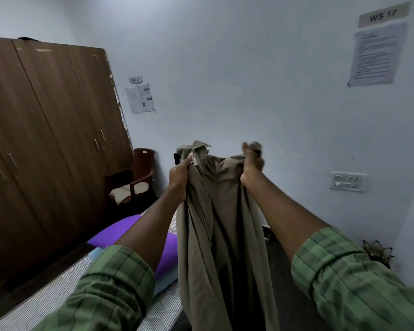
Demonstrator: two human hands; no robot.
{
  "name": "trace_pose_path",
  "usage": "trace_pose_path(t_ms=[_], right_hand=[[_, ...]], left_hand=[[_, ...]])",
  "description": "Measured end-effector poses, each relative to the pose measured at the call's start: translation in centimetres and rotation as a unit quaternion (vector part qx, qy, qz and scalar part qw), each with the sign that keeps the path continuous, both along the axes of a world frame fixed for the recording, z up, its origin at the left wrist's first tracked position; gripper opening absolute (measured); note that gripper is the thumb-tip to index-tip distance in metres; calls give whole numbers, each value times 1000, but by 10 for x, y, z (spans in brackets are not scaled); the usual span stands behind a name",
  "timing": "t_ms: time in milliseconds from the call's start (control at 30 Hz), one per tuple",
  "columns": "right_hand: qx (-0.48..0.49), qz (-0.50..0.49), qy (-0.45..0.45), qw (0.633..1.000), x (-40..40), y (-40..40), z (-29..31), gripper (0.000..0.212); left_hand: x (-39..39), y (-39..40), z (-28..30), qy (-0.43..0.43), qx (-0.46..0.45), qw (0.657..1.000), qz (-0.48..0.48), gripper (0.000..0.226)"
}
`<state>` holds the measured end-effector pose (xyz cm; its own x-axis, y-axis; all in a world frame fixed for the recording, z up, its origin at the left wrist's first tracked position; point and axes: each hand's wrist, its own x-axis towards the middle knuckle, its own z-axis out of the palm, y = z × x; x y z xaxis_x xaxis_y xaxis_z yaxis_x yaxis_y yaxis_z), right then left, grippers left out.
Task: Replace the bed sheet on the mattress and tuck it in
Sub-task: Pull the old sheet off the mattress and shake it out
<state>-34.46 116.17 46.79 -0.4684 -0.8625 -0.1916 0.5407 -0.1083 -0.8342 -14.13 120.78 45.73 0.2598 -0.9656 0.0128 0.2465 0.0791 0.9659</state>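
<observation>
The crumpled beige cotton bed sheet (215, 211) is held up at chest height, bunched, gripped by the left hand (179, 174) and the right hand (252, 164). The bare grey quilted mattress (65, 290) lies below left. Unfolding is judged under way; spreading comes next.

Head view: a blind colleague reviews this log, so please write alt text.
Both hands, left and right, hold up a bunched beige sheet that hangs down over a bare mattress. A purple pillow lies on it, beside a wardrobe.
</observation>
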Motion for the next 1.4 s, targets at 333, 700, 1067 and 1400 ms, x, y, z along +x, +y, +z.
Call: trace_pose_path(t_ms=[333,700,1067,1400], right_hand=[[-119,239,124,956,45,15,-9,23],[-83,105,347,928,-86,-18,-4,14],[19,437,514,738,-115,-9,2,32],[97,189,634,744,-172,-10,12,30]], left_hand=[[-12,2,-7,-477,-137,860,-118,56],[92,6,-17,-894,40,444,-39,20],[21,-14,14,-935,6,355,-5,30],[45,-16,29,-636,163,741,142,25]])
